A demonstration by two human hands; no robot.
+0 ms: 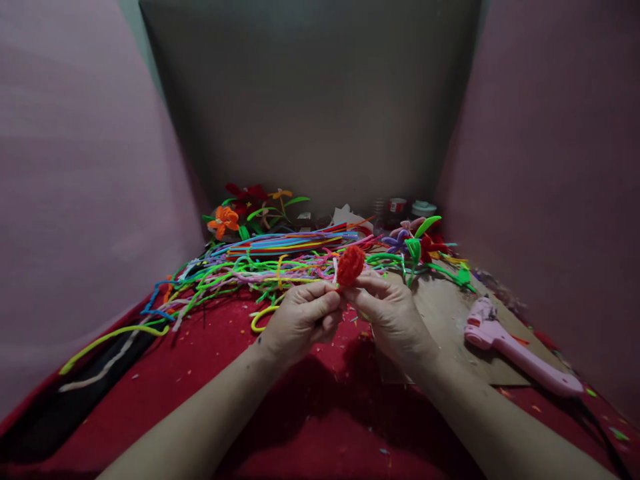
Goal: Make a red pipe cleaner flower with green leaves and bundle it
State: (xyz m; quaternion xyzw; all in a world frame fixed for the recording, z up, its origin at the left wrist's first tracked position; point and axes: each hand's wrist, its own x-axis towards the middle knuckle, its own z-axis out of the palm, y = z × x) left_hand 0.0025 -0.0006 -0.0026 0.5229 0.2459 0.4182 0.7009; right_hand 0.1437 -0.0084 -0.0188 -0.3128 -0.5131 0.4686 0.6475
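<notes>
Both of my hands meet at the middle of the view and pinch a small red fuzzy pipe-cleaner piece. My left hand grips it from the left with fingers curled and thumb pressed in. My right hand holds it from the right, fingertips closed at its base. The red piece stands up above my fingertips, over the red cloth. Just beyond it lies a tangled heap of coloured pipe cleaners.
A pink glue gun lies on brown cardboard at the right. Finished pipe-cleaner flowers stand at the back left and back right. Small jars sit by the back wall. Pink panels close in both sides.
</notes>
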